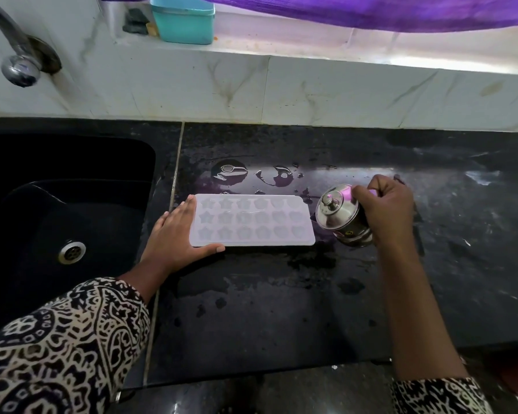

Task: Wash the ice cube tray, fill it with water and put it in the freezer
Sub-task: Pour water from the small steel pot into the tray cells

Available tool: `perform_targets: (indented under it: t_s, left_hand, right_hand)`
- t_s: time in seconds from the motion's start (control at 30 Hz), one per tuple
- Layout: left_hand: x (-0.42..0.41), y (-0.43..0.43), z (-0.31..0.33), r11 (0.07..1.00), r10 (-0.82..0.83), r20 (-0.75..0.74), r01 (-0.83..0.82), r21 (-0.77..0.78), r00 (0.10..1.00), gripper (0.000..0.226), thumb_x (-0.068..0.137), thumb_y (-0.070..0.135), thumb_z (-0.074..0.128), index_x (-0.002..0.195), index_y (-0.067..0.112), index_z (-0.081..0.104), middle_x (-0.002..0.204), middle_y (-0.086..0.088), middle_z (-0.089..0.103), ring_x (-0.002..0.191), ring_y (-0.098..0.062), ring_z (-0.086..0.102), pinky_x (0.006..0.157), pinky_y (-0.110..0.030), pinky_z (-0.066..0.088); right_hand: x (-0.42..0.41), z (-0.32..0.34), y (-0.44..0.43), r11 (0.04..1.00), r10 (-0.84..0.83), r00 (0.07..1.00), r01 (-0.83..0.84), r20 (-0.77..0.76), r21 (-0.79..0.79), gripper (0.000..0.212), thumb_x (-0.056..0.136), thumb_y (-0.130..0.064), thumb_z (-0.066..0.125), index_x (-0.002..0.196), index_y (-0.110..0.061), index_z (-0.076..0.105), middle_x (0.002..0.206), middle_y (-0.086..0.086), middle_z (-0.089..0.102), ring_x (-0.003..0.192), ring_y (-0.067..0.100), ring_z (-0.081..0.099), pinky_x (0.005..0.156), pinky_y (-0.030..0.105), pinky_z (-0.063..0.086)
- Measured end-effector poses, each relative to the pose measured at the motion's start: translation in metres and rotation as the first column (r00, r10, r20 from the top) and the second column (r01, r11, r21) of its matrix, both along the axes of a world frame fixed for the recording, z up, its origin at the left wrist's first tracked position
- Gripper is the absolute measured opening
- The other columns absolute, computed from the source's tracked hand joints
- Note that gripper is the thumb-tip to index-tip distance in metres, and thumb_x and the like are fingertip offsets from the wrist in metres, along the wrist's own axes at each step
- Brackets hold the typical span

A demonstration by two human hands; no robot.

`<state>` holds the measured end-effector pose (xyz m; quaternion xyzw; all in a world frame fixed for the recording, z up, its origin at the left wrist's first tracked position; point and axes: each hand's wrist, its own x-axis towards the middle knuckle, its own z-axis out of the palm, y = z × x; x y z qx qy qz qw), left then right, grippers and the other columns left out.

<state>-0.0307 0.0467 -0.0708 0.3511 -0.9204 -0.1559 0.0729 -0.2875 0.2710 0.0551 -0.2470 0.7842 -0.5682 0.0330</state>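
Observation:
A pale translucent ice cube tray (253, 221) with star and flower shaped cells lies flat on the wet black counter (281, 309). My left hand (178, 237) rests against the tray's left end, fingers straight along the short edge and thumb along the near edge. My right hand (385, 209) grips a small lidded steel jug (341, 216), tilted toward the tray's right end. Whether water is leaving the jug cannot be made out.
A black sink (57, 204) with a steel drain (71, 251) lies to the left, under a steel tap (17, 65). Puddles (251, 174) sit behind the tray. A teal box (183, 20) stands on the sill below a purple curtain (371, 10).

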Motion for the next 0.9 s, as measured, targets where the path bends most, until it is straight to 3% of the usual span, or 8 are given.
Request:
perform_targets:
  t_s: [0.33, 0.9]
  left_hand:
    - [-0.001, 0.000, 0.000, 1.000, 0.006, 0.009, -0.006, -0.004, 1.000, 0.133, 0.054, 0.099, 0.029, 0.156, 0.017, 0.004, 0.163, 0.000, 0.016, 0.148, -0.016, 0.018, 0.119, -0.039, 0.010]
    - [-0.001, 0.000, 0.000, 1.000, 0.008, 0.015, -0.008, -0.014, 1.000, 0.130, 0.056, 0.096, 0.033, 0.156, 0.017, 0.007, 0.162, -0.001, 0.018, 0.148, -0.017, 0.021, 0.119, -0.040, 0.012]
  right_hand:
    - [-0.004, 0.009, 0.001, 0.999, 0.020, 0.997, -0.017, -0.069, 0.048, 0.037, 0.075, -0.009, 0.067, 0.053, -0.018, 0.038, 0.051, -0.001, 0.039, 0.049, 0.013, 0.034, 0.052, 0.023, 0.035]
    - [-0.010, 0.020, 0.000, 0.996, 0.048, 0.993, -0.040, -0.105, 0.075, 0.035, 0.074, -0.008, 0.067, 0.055, -0.015, 0.039, 0.053, 0.003, 0.038, 0.054, 0.015, 0.034, 0.054, 0.025, 0.034]
